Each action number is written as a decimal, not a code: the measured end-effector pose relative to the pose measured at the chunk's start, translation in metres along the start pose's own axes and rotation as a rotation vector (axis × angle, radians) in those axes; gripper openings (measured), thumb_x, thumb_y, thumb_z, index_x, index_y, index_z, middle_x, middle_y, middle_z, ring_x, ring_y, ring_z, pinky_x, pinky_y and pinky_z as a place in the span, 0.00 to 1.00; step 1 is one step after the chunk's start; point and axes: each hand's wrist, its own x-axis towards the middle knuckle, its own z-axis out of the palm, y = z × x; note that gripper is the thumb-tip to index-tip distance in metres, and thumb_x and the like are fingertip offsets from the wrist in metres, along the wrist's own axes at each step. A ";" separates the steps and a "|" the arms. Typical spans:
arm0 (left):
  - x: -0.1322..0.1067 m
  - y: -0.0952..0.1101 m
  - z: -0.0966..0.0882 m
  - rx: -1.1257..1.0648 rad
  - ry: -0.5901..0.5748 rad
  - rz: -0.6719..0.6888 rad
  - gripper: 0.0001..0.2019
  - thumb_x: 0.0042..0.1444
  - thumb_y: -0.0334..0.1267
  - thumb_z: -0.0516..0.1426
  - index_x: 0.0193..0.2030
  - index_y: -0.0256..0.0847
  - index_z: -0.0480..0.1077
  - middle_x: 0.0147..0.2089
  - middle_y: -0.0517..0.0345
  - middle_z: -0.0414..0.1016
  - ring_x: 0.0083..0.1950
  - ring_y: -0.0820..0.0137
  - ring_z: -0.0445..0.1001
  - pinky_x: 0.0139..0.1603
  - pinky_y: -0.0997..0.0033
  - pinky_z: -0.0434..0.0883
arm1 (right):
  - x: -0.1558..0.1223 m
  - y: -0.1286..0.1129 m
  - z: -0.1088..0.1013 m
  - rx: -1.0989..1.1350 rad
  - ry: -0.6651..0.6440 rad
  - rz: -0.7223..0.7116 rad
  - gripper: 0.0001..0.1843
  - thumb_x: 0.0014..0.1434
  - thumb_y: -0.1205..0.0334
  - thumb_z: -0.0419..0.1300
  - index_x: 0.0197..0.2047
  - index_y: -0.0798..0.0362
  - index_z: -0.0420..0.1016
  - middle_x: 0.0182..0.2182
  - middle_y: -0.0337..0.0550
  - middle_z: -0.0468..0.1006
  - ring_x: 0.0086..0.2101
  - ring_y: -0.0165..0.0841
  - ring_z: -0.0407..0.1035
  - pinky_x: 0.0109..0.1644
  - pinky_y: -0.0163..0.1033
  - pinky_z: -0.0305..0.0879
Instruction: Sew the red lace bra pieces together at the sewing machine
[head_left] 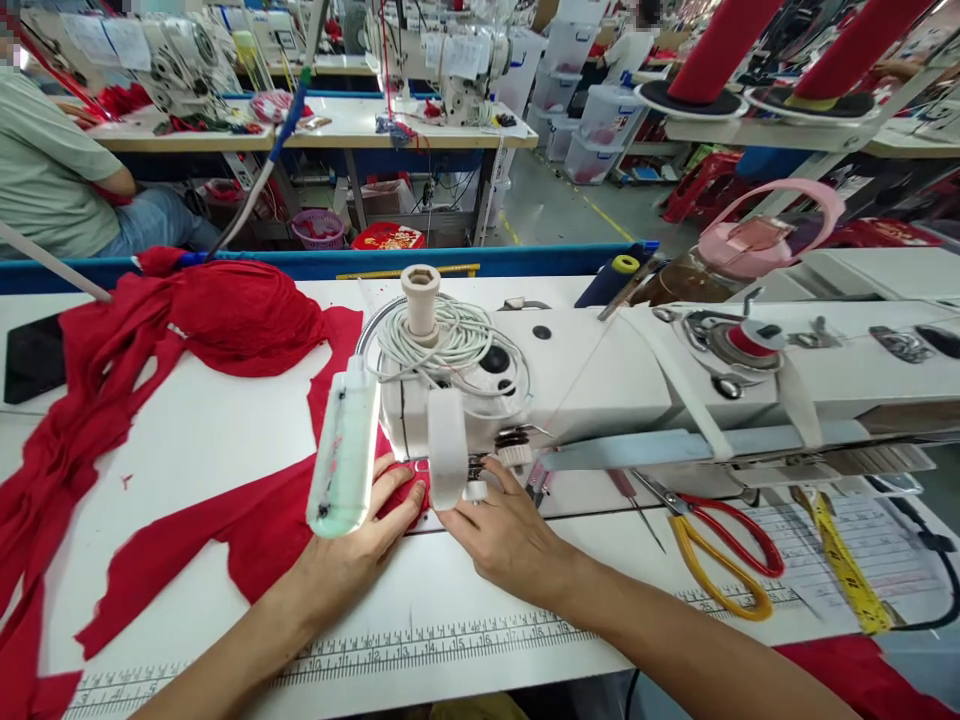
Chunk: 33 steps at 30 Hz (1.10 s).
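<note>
A white sewing machine (577,365) stands before me, with coiled pale cord (457,340) lying on its head. Red fabric (277,530) runs from the left under the machine head. My left hand (367,530) lies on this fabric left of the needle area, fingers stretched out and slightly apart. Close to the needle area on the right is my right hand (502,535), its fingers bent inward. The machine head hides some of its fingertips, so what they pinch is hidden. A pale green, clear-fronted lamp-like panel (341,455) hangs above my left wrist.
Scissors (724,550), a pointed tool (637,508) and a yellow tape measure (847,565) lie right. A printed ruler (450,640) runs along the front edge. Bunched red fabric (232,315) and a phone (34,360) lie left. A pink-lidded bottle (742,245) stands behind. A person (60,170) sits beyond.
</note>
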 end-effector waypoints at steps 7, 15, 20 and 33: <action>0.009 -0.013 0.000 0.009 0.030 0.014 0.16 0.65 0.27 0.52 0.57 0.41 0.71 0.51 0.45 0.74 0.59 0.55 0.69 0.55 0.54 0.72 | 0.001 0.003 0.004 0.005 -0.075 0.044 0.14 0.60 0.78 0.52 0.35 0.52 0.75 0.26 0.42 0.74 0.39 0.38 0.65 0.62 0.50 0.50; 0.025 0.007 -0.005 0.169 0.033 -0.004 0.15 0.61 0.22 0.49 0.48 0.38 0.73 0.43 0.48 0.75 0.46 0.60 0.71 0.51 0.53 0.70 | 0.003 0.002 0.003 -0.056 -0.032 0.019 0.15 0.64 0.77 0.50 0.40 0.56 0.77 0.38 0.48 0.78 0.40 0.38 0.65 0.62 0.51 0.49; 0.020 0.010 0.000 0.021 0.134 -0.087 0.09 0.65 0.30 0.52 0.45 0.38 0.73 0.36 0.54 0.74 0.40 0.65 0.70 0.46 0.62 0.68 | -0.002 0.002 0.004 -0.020 -0.012 0.035 0.19 0.63 0.77 0.50 0.52 0.57 0.75 0.36 0.44 0.78 0.39 0.37 0.64 0.63 0.51 0.49; 0.016 0.003 -0.001 -0.139 0.127 -0.158 0.10 0.69 0.36 0.51 0.47 0.42 0.75 0.39 0.56 0.76 0.42 0.67 0.71 0.45 0.64 0.65 | -0.003 0.004 0.006 0.058 -0.080 0.129 0.28 0.55 0.79 0.53 0.57 0.54 0.73 0.44 0.49 0.76 0.45 0.41 0.63 0.63 0.54 0.50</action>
